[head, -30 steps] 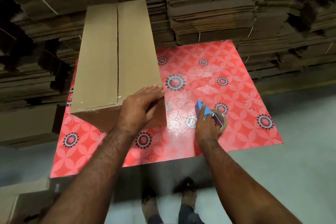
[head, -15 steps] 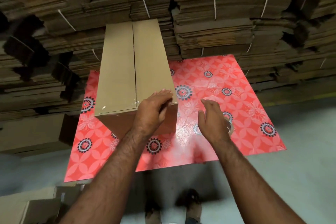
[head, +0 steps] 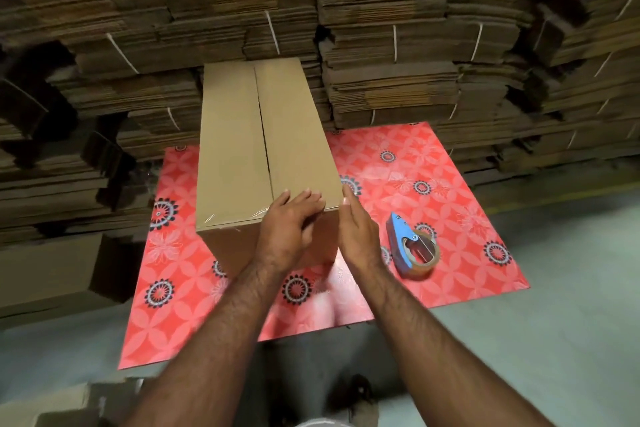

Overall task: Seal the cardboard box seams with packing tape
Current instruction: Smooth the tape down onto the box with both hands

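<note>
We see a plain tan box (head: 242, 149) on a red surface (head: 450, 218) patterned with pale petals and dark round medallions; the tape dispenser (head: 401, 246) is blue.

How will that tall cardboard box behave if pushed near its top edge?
The cardboard box looks tall on a narrow base, so it probably tips. The red patterned mat looks glossy, so it may slide instead. It probably feels light.

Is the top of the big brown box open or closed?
Closed. The two top flaps of the box lie flat and meet along a dark middle seam; clear tape shows only at the near edge. What is inside cannot be seen.
</note>
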### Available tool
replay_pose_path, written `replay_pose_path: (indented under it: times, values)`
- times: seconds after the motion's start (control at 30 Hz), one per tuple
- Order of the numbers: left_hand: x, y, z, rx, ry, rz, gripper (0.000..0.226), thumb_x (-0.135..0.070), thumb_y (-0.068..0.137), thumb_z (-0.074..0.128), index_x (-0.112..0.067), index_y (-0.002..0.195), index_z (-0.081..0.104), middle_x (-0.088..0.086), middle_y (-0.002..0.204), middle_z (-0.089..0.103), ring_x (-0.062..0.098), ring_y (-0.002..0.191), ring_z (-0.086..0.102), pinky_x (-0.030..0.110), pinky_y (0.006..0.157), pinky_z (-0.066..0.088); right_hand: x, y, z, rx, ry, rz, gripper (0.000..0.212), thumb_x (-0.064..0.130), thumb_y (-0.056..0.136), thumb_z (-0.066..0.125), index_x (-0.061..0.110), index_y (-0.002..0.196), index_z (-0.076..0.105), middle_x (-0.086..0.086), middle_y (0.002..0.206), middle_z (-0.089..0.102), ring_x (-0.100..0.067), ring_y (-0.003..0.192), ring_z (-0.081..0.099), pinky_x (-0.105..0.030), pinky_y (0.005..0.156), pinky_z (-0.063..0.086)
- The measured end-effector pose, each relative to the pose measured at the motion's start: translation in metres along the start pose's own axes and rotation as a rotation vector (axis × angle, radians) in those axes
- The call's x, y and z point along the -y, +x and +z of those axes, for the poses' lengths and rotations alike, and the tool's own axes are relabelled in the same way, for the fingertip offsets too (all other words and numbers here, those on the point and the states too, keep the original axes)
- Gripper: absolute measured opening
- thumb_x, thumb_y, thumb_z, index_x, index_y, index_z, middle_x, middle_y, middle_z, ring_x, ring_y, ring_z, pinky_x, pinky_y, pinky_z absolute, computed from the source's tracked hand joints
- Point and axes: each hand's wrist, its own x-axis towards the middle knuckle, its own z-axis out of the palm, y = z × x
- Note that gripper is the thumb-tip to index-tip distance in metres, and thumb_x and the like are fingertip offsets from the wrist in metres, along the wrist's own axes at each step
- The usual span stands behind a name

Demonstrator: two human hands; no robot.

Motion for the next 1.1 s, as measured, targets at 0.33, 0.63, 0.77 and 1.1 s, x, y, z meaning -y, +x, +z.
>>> replay_pose_path:
  times: [0.33, 0.63, 0.77, 1.1]
  values:
    - [0.009, -0.006, -0.022, -0.003, 0.007, 0.038, 0.035, -0.007, 0.084, 0.057, -0.006, 0.117, 0.068, 0.014, 0.129, 0.065, 0.028, 0.122, 0.06, 0.034, 0.112, 0.033, -0.007, -0.013, 0.013, -0.187, -0.469, -0.44, 0.057, 0.03, 0.103, 0.028, -0.002, 0.149, 0.038, -0.017, 0.154, 0.038, -0.028, 0.145, 0.033, -0.037, 0.12, 0.022]
    - [0.034, -0.024, -0.034, 0.018, 0.182, 0.014, 0.041, -0.027, 0.09, 0.041, -0.014, 0.119, 0.066, 0.006, 0.132, 0.064, 0.024, 0.125, 0.058, 0.045, 0.106, 0.042, -0.022, -0.006, 0.006, -0.075, -0.759, -0.57, 0.051, 0.024, 0.101, 0.032, 0.005, 0.145, 0.047, -0.014, 0.153, 0.043, -0.029, 0.144, 0.036, -0.041, 0.118, 0.023]
    - [0.031, -0.023, -0.041, 0.042, 0.115, 0.005, 0.042, -0.012, 0.086, 0.048, -0.007, 0.125, 0.063, 0.013, 0.137, 0.059, 0.031, 0.129, 0.054, 0.05, 0.11, 0.035, -0.003, -0.009, 0.025, -0.154, -0.811, -0.542, 0.052, 0.024, 0.097, 0.03, 0.001, 0.137, 0.055, -0.017, 0.143, 0.054, -0.032, 0.136, 0.047, -0.048, 0.114, 0.032]
    - [0.048, -0.037, -0.05, -0.063, 0.207, -0.001, 0.048, 0.003, 0.08, 0.069, -0.009, 0.126, 0.064, 0.01, 0.136, 0.061, 0.029, 0.128, 0.055, 0.051, 0.111, 0.034, -0.007, -0.002, 0.019, -0.106, -0.951, -0.557, 0.052, 0.024, 0.098, 0.029, 0.002, 0.139, 0.053, -0.016, 0.144, 0.053, -0.031, 0.137, 0.045, -0.041, 0.117, 0.021]
